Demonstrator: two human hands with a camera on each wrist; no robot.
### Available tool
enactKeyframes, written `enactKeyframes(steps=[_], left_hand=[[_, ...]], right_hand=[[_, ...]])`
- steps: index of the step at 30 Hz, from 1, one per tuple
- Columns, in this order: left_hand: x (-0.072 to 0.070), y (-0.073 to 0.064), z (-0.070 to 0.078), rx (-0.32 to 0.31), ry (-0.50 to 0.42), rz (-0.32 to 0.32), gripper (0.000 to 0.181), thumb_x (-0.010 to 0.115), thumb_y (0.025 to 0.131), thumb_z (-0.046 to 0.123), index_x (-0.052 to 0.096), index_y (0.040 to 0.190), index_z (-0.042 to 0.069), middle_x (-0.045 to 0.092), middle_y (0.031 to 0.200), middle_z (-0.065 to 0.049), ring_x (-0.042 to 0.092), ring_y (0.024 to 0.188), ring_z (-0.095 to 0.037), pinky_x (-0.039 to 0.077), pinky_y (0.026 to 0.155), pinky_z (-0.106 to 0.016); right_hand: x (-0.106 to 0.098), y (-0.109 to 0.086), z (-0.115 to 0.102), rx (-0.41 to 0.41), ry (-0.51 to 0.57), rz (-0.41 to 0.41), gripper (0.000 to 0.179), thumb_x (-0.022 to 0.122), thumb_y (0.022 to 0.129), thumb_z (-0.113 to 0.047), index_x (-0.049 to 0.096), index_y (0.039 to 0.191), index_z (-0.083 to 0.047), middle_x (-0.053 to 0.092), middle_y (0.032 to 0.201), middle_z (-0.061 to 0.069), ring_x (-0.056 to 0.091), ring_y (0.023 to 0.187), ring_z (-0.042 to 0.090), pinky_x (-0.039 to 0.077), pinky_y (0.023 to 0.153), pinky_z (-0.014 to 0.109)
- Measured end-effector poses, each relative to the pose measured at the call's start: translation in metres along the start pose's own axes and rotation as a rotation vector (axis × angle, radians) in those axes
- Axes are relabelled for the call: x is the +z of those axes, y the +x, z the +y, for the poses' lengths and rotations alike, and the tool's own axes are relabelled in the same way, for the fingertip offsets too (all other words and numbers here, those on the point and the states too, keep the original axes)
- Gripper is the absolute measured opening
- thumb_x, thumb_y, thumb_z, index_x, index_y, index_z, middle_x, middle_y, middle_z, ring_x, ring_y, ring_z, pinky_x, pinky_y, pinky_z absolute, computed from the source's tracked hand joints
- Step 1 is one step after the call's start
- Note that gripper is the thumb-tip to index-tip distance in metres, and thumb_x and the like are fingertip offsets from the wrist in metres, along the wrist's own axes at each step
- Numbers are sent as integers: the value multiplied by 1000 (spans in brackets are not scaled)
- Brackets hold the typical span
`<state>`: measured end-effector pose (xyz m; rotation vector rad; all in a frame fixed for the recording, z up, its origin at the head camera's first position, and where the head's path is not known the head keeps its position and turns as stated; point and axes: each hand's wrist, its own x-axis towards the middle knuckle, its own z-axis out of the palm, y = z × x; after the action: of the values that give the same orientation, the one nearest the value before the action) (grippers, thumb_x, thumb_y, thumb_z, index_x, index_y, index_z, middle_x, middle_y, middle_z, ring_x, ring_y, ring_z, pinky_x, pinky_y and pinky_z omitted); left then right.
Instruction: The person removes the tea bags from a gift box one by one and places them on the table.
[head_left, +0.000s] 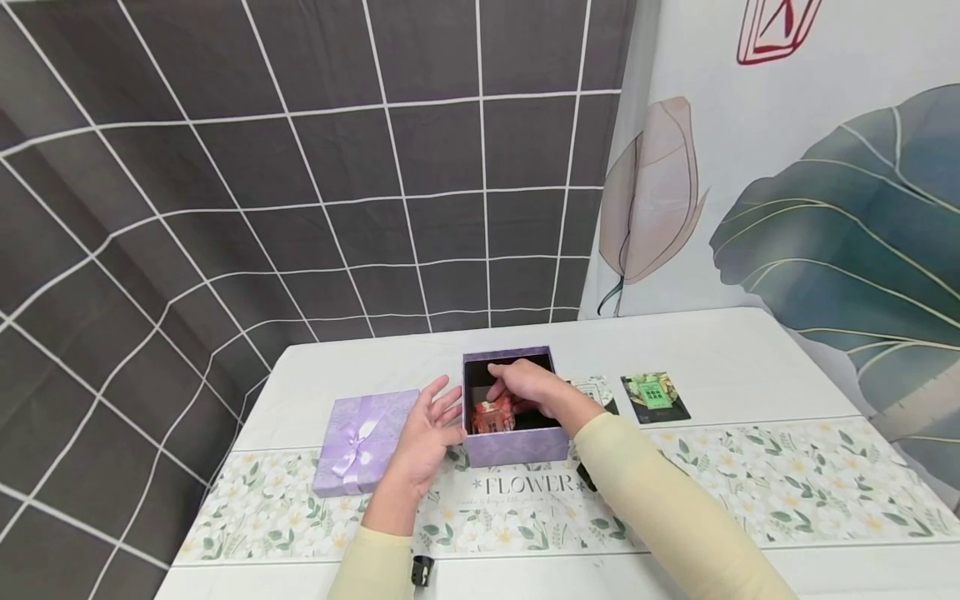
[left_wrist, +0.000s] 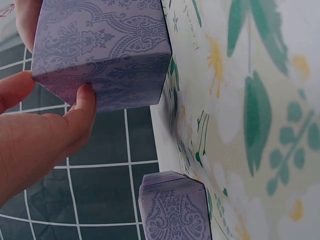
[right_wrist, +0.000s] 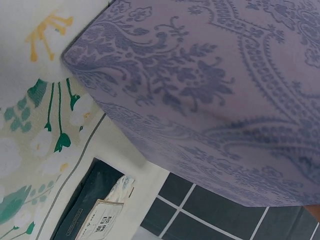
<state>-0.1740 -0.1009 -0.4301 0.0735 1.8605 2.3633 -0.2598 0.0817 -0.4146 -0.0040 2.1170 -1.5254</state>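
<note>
A purple patterned gift box (head_left: 517,448) stands on the table with its dark inside showing. My right hand (head_left: 525,385) reaches into it from the right, its fingers holding a red packet (head_left: 492,415) near the front left corner; part of the grip is hidden. The right wrist view shows mostly the box's outer wall (right_wrist: 190,95). At the box's left side, my left hand (head_left: 426,433) has its fingers spread, the thumb at the front corner. In the left wrist view its fingertips touch the box (left_wrist: 100,40).
Left of the box lies its purple lid (head_left: 366,442) with a ribbon bow. On the right are a white-and-black packet (head_left: 596,390) and a green-and-black packet (head_left: 655,397). A floral runner (head_left: 750,475) crosses the table. A dark gridded curtain (head_left: 442,242) hangs behind.
</note>
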Motion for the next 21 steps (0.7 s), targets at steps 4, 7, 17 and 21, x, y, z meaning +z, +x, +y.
enactKeyframes(steps=[4, 7, 17, 21], left_hand=[[0, 0, -1, -1, 1, 2, 85, 46, 78, -26, 20, 155, -1, 31, 153, -32, 31, 139, -47, 29, 112, -57], [0, 0, -1, -1, 4, 2, 85, 47, 78, -26, 20, 155, -1, 31, 153, -32, 31, 139, -47, 30, 112, -56], [0, 0, 0, 0, 13, 3, 85, 48, 77, -24, 21, 155, -2, 33, 152, -31, 34, 138, -45, 32, 111, -55], [0, -1, 0, 0, 13, 7, 86, 49, 76, -24, 21, 155, -2, 34, 152, -30, 34, 137, -45, 31, 111, -55]], right_hand=[[-1, -1, 0, 1, 12, -11, 50, 44, 105, -33, 72, 95, 7, 67, 79, 8, 55, 61, 15, 52, 63, 30], [-2, -2, -1, -2, 24, -18, 50, 44, 105, -34, 72, 95, 7, 68, 82, 8, 55, 63, 15, 52, 63, 30], [-13, -17, -12, -58, 76, -33, 51, 42, 105, -34, 72, 100, 6, 70, 91, 9, 59, 71, 17, 53, 66, 28], [-22, -25, -18, -94, 101, -38, 53, 41, 106, -35, 71, 104, 8, 71, 97, 11, 61, 75, 18, 54, 69, 28]])
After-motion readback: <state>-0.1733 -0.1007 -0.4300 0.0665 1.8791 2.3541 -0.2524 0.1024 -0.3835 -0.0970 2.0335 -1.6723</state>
